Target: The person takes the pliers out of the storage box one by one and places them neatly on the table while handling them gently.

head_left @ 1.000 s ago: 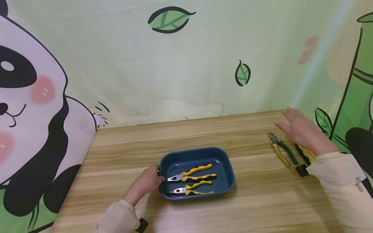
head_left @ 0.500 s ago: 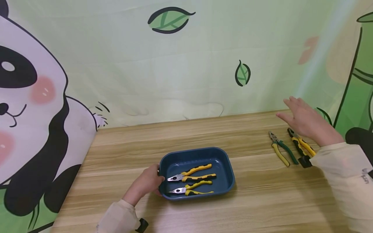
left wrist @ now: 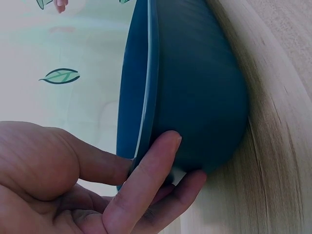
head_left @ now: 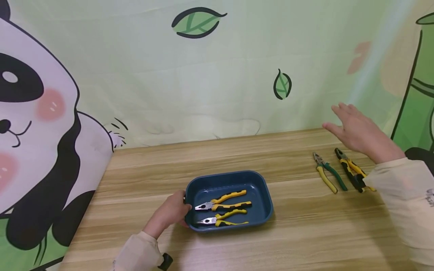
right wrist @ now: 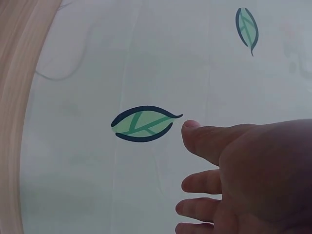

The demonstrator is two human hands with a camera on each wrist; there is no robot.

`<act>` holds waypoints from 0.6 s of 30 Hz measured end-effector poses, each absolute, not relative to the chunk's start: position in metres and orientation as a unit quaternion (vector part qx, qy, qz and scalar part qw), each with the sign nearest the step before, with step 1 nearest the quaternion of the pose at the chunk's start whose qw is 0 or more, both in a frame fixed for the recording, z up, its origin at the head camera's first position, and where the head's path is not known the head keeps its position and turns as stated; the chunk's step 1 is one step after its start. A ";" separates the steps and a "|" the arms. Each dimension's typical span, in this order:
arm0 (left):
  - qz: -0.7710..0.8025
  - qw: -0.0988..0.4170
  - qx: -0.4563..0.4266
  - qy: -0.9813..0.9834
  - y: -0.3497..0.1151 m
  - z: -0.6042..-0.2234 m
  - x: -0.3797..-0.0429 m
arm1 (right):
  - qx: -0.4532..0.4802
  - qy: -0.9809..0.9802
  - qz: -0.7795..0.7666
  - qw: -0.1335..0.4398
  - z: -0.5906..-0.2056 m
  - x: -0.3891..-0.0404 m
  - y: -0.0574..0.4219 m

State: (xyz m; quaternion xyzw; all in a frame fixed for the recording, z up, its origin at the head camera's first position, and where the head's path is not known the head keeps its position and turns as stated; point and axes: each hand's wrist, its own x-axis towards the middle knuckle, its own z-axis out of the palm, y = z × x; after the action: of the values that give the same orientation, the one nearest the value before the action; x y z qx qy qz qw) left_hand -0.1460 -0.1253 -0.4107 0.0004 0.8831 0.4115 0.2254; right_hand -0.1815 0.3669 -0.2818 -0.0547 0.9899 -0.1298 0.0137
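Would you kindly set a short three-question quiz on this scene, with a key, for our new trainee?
1. Multiple choice: What does the left hand grip?
A) A sleeve
B) The end of the blue tray
C) The wall hanging

2. True or false: The right hand is gripping something.

3. Fill the gap: Inside the tray lie ___ pairs of pliers.

Key:
1. B
2. False; its fingers are extended and it holds nothing
3. Two
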 end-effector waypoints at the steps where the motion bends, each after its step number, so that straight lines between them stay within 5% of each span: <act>1: 0.411 0.225 0.000 0.883 -0.125 -0.411 -0.146 | -0.054 0.990 -0.131 0.011 -0.281 -0.181 0.366; 18: 0.414 0.222 0.000 0.883 -0.126 -0.412 -0.146 | -0.071 0.989 -0.129 -0.007 -0.279 -0.183 0.361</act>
State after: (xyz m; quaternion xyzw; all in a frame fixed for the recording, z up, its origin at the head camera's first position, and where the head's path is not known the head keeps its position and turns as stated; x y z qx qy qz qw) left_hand -0.1458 -0.1264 -0.4116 -0.0001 0.8829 0.4138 0.2218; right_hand -0.1830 0.3607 -0.2787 -0.0709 0.9890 -0.1294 -0.0073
